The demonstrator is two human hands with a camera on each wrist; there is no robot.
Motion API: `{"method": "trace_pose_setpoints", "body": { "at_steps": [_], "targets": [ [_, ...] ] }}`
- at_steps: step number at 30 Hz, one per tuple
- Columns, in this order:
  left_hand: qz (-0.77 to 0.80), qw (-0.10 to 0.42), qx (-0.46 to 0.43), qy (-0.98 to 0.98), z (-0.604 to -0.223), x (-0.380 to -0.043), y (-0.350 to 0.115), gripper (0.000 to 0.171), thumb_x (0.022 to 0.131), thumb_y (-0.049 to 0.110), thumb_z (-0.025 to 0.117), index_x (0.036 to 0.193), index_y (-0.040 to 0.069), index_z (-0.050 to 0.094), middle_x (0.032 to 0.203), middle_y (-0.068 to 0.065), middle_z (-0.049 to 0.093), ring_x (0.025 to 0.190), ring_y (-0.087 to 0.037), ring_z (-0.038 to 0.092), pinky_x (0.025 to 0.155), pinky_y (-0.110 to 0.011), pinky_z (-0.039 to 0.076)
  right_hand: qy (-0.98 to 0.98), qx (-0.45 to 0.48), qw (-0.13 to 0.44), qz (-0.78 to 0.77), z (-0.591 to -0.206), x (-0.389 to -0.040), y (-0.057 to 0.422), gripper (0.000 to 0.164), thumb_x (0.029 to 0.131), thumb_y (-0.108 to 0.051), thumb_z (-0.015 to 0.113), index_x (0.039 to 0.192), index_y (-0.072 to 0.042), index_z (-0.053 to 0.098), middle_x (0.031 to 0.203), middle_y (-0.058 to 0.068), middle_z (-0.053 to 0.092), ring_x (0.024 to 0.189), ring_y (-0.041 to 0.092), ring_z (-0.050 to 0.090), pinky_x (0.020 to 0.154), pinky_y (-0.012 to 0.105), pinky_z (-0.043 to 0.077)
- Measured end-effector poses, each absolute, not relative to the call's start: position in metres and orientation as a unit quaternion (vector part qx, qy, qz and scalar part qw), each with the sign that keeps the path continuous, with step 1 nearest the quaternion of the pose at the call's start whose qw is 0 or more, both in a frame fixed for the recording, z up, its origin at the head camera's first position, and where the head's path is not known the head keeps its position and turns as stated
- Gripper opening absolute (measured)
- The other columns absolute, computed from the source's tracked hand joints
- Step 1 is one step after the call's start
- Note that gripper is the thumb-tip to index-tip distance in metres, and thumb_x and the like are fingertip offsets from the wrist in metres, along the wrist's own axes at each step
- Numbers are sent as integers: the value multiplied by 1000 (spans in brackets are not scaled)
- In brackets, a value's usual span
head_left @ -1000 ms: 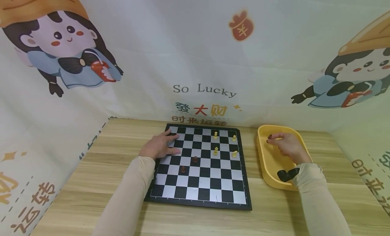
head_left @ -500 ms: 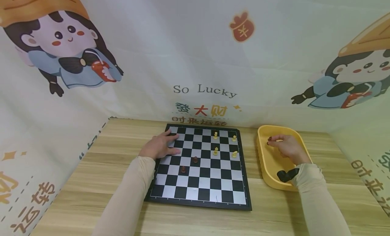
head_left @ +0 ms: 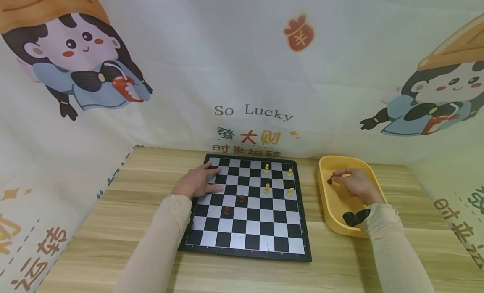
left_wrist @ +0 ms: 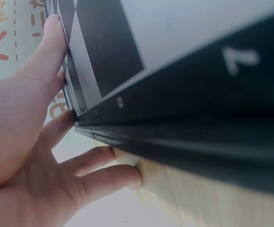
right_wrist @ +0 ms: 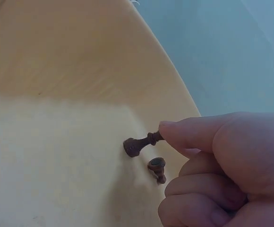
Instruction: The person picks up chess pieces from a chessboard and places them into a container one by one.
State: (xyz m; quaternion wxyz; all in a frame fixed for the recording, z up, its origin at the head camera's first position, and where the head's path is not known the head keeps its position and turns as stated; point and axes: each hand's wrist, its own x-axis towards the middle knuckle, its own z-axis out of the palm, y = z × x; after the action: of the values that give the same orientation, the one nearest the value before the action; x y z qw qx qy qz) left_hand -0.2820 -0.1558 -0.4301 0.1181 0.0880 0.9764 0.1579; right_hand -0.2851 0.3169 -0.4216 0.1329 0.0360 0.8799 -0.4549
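Observation:
My left hand point(head_left: 194, 181) rests on the left edge of a black-and-white chessboard point(head_left: 247, 215), fingers spread. In the left wrist view the thumb point(left_wrist: 47, 49) lies along the board's top while other fingertips reach the table beside it. Over the yellow tray point(head_left: 327, 200), my right hand point(head_left: 357, 186) pinches a dark brown chess piece point(right_wrist: 139, 144) by its narrow end, its base pointing away from the fingers. Below it in the right wrist view, a second brown chess piece point(right_wrist: 158, 168) lies in the tray, close to the curled fingers.
Several pale yellow chess pieces point(head_left: 266, 188) stand toward the board's right and far side. Two brown pieces, one a little nearer point(head_left: 226, 210), stand left of its middle. A black object point(head_left: 355, 217) shows at the right wrist. A printed cloth point(head_left: 249, 74) hangs behind the table.
My right hand's fingertips have shifted slightly, and the brown chess piece now shows lower and more fully below them. The left hand keeps its place on the board.

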Motion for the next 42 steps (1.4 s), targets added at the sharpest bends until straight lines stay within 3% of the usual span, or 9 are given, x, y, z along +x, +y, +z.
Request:
{"method": "trace_pose_setpoints", "body": {
  "at_steps": [19,26,32,37,42],
  "targets": [
    [154,117,89,977,-431,-281,-156,76,92,52,69,157,23,42,171,-15,20,152,-51,28,122,-64,31,885,29,111,-452,-409,-283,311,48,103,-27,59,138,4,55,52,-14,37,42,6,31,44,24,32],
    [143,113,96,979,-432,-283,-157,76,92,53,68,157,23,42,171,-16,19,151,-53,29,121,-65,32,893,17,96,-440,-397,-281,300,47,102,-35,60,134,-1,59,80,-9,62,46,5,35,48,25,37],
    [143,115,98,978,-432,-284,-157,76,92,54,67,157,23,41,171,-15,20,151,-53,28,121,-66,32,904,10,89,-417,-381,-274,282,47,101,-39,61,134,-5,61,73,-10,56,53,7,42,51,23,39],
    [146,114,94,978,-431,-283,-158,77,92,54,69,157,23,42,171,-14,20,151,-52,28,121,-65,31,900,-13,87,-426,-373,-266,266,44,101,-35,63,133,-5,62,90,1,61,55,7,43,52,23,40],
    [144,111,96,979,-431,-282,-157,76,92,53,68,157,23,42,171,-15,21,151,-52,29,121,-65,32,894,-20,94,-439,-371,-262,251,39,100,-30,64,129,-5,62,66,-6,49,49,10,40,48,23,36]
  ]
}}
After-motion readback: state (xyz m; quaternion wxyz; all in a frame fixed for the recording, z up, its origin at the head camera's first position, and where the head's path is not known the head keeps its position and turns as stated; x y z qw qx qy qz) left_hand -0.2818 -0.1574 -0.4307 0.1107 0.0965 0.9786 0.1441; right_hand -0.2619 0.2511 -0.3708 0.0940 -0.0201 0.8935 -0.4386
